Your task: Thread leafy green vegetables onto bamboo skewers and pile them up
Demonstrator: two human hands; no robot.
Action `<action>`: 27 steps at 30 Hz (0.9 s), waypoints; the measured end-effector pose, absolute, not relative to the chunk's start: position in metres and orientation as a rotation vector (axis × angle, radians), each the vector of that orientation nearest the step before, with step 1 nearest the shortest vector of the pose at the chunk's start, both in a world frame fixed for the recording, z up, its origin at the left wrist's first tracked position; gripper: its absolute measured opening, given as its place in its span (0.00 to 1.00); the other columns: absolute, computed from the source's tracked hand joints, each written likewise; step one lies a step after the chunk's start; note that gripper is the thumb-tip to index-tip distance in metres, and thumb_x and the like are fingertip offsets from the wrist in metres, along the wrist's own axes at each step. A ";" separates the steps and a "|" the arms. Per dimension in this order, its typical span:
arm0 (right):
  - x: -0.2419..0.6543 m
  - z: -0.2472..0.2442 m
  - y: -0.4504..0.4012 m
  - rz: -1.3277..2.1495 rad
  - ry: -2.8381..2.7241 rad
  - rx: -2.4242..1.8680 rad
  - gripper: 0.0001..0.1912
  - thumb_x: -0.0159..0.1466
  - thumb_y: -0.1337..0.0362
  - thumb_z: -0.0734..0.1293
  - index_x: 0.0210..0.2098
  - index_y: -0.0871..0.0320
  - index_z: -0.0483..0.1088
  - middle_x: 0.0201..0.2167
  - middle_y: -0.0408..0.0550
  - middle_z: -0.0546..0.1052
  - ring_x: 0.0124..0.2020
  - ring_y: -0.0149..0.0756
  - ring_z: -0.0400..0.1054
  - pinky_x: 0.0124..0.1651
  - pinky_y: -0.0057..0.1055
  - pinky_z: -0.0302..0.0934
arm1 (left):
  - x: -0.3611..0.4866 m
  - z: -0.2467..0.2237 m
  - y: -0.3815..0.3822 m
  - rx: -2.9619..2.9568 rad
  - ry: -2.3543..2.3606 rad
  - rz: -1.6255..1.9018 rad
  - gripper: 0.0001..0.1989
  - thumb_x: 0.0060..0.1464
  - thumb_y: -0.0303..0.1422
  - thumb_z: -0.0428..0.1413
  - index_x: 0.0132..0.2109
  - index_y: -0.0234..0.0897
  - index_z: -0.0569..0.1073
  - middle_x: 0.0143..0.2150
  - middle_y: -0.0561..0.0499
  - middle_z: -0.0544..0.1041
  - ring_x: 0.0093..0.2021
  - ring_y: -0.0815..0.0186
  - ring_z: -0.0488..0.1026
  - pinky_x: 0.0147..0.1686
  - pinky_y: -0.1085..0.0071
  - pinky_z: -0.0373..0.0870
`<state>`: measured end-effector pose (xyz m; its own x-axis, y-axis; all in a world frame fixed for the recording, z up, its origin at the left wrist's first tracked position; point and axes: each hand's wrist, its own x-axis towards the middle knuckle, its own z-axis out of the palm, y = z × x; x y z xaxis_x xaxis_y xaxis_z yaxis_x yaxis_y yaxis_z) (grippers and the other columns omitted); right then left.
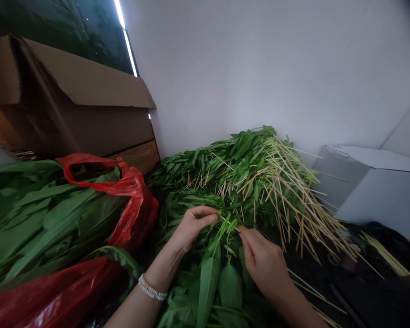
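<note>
Long, pointed leaves (210, 278), smooth and mid-green, hang by slim stems from a thin pale stick (228, 221) between the hands. The left hand (193, 225) reaches in from lower left, thumb and fingertips pinching the stick; the right hand (266, 259), back upward, pinches it farther right. Beyond lies a heap (239, 148) of greens on sticks.

Most of the dark surface (365, 298) is hidden, and it cannot be told whether it is a table or the floor. On it, a red plastic bag (136, 196) full of leaves lies at 8 o'clock. A pile of leafy greens (249, 148) spreads near the centre, its thin sticks pointing to 4 o'clock; 1 pale stick bundle (387, 255) lies there too. Leaves (177, 303) spread at 6 o'clock.
</note>
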<state>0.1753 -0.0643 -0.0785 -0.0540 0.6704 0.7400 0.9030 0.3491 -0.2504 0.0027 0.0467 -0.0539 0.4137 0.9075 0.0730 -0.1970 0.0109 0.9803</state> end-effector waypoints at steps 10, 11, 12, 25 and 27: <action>0.174 -0.081 -0.065 -0.340 -1.797 -1.422 0.15 0.67 0.71 0.54 0.47 0.60 0.68 0.32 0.47 0.75 0.34 0.32 0.73 0.37 0.27 0.64 | 0.003 -0.053 0.047 1.317 0.781 0.971 0.13 0.37 0.35 0.69 0.33 0.34 0.80 0.30 0.49 0.81 0.31 0.67 0.75 0.38 0.70 0.71; 0.173 -0.081 -0.065 -0.334 -1.796 -1.423 0.15 0.67 0.72 0.54 0.48 0.60 0.68 0.32 0.47 0.75 0.33 0.32 0.73 0.37 0.27 0.64 | 0.004 -0.053 0.047 1.322 0.783 0.967 0.13 0.37 0.36 0.69 0.32 0.34 0.80 0.30 0.48 0.81 0.31 0.67 0.75 0.38 0.70 0.71; 0.173 -0.082 -0.065 -0.329 -1.795 -1.423 0.15 0.67 0.72 0.54 0.48 0.60 0.68 0.32 0.47 0.75 0.34 0.33 0.73 0.37 0.27 0.64 | 0.004 -0.053 0.046 1.319 0.783 0.966 0.14 0.36 0.36 0.69 0.32 0.34 0.80 0.30 0.48 0.81 0.30 0.66 0.75 0.38 0.70 0.71; 0.171 -0.081 -0.064 -0.364 -1.785 -1.411 0.15 0.67 0.72 0.54 0.47 0.60 0.68 0.31 0.47 0.75 0.31 0.32 0.73 0.34 0.26 0.65 | 0.004 -0.053 0.043 1.307 0.758 0.903 0.14 0.39 0.37 0.68 0.32 0.33 0.80 0.30 0.48 0.80 0.30 0.66 0.75 0.37 0.71 0.72; 0.171 -0.081 -0.064 -0.384 -1.791 -1.411 0.15 0.66 0.72 0.54 0.46 0.61 0.69 0.30 0.47 0.75 0.30 0.32 0.73 0.33 0.26 0.64 | 0.004 -0.053 0.043 1.320 0.767 0.898 0.14 0.38 0.37 0.68 0.32 0.33 0.80 0.29 0.48 0.80 0.30 0.66 0.75 0.36 0.71 0.71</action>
